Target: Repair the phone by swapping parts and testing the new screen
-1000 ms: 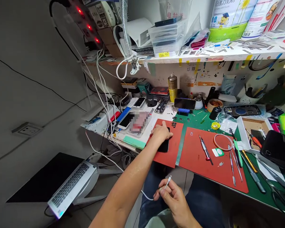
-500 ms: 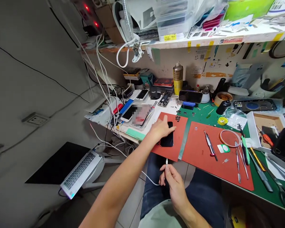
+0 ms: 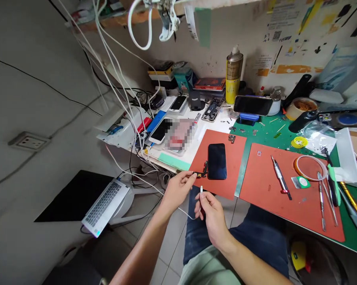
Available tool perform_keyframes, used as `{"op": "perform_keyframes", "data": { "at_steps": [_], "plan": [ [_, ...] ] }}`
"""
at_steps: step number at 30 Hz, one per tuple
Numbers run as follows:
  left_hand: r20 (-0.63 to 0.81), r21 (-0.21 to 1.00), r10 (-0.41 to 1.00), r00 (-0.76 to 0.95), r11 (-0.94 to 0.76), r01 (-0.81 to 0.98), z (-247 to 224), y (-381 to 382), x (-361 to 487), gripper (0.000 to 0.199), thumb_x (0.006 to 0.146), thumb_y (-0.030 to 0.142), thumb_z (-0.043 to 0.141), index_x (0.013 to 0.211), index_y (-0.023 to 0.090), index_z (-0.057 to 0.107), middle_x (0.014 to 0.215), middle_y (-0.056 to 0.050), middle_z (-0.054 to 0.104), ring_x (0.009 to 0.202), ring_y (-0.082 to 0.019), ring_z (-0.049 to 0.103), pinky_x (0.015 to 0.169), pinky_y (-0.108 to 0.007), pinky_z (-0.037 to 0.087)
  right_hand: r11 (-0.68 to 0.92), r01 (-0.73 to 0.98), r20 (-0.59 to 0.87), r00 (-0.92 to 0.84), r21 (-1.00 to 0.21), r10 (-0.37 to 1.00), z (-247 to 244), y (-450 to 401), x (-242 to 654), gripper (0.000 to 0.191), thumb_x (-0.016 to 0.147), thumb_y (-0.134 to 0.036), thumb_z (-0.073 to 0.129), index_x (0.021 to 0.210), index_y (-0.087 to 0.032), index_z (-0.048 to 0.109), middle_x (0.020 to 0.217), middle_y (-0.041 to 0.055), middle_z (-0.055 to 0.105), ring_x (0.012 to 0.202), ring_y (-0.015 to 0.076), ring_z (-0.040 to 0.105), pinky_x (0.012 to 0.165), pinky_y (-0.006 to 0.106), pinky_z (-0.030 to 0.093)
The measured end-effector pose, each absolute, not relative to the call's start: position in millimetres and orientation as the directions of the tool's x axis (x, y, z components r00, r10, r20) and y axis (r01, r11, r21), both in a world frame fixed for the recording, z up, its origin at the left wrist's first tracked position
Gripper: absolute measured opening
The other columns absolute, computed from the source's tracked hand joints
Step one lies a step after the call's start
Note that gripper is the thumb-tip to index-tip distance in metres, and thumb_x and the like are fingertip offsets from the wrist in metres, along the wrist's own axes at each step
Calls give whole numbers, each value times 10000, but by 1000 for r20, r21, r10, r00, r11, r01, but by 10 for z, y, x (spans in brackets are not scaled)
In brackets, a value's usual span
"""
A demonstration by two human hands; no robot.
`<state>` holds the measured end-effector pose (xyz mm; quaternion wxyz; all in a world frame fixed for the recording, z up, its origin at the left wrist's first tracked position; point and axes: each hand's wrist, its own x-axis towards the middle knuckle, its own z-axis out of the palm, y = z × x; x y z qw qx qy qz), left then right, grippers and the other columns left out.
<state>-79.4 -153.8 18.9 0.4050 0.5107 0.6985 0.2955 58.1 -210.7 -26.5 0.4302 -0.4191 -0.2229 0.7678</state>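
Observation:
Between its thumb and fingers my left hand (image 3: 178, 190) pinches a small dark flex part (image 3: 201, 173) at the left edge of the orange mat (image 3: 234, 158). Right of that part, a black-screened phone (image 3: 217, 161) lies flat on the mat. My right hand (image 3: 212, 211) is just below the mat's front edge, above my lap, and holds a white cable (image 3: 201, 190) with its plug pointing up. The plug and the flex part are apart.
A second orange mat (image 3: 300, 206) to the right bears a screwdriver (image 3: 281, 178), a tape ring and tweezers. Behind stand a spray can (image 3: 233, 75) and a propped phone (image 3: 252, 106). White cables (image 3: 119, 79) hang at the left; a laptop (image 3: 105, 206) sits lower left.
My left hand has moved off the phone, down and left, and now holds the flex part. My right hand still holds the cable. The view has shifted closer to the bench.

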Motion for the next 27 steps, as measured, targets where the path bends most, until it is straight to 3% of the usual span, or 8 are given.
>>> {"op": "perform_keyframes", "data": {
  "at_steps": [7,27],
  "plan": [
    [-287,809,947,-146,321,492,187,-1364,-734,391,884,550,684,725,192,693,617,15,611,604,-151,546,593,-256,418,-542,-540,-475,-273,-644,837,-251,-1960,411,537,867,-733,699,888,-201,629,686,-7,647,526,114,548,492,246,307],
    [-407,838,909,-89,410,359,205,-1287,-725,395,863,522,721,657,195,640,572,32,567,561,-133,518,570,-260,405,-510,-591,-457,-251,-626,853,-296,-1843,341,516,875,-711,702,854,-202,621,661,-13,643,502,113,560,482,244,316]
  ]
}}
